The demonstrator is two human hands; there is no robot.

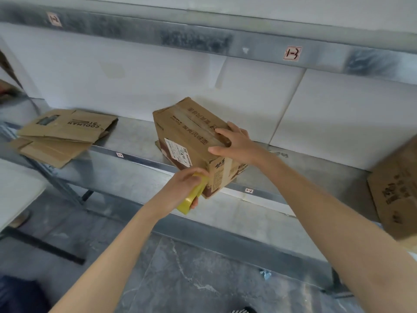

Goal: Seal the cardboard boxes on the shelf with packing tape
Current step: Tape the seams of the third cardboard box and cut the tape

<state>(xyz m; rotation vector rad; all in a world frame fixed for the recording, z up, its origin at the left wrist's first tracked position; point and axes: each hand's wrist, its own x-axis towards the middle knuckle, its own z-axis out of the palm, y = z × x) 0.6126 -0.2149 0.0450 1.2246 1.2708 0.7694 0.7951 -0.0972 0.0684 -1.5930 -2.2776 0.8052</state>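
Two hands: right hand flat on box (front edge of shelf), fingers straight; left hand grips tape roll, fingers curled.

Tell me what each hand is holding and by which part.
The left hand grips the tape roll around its band. The right hand holds nothing; it presses flat on top of the box.
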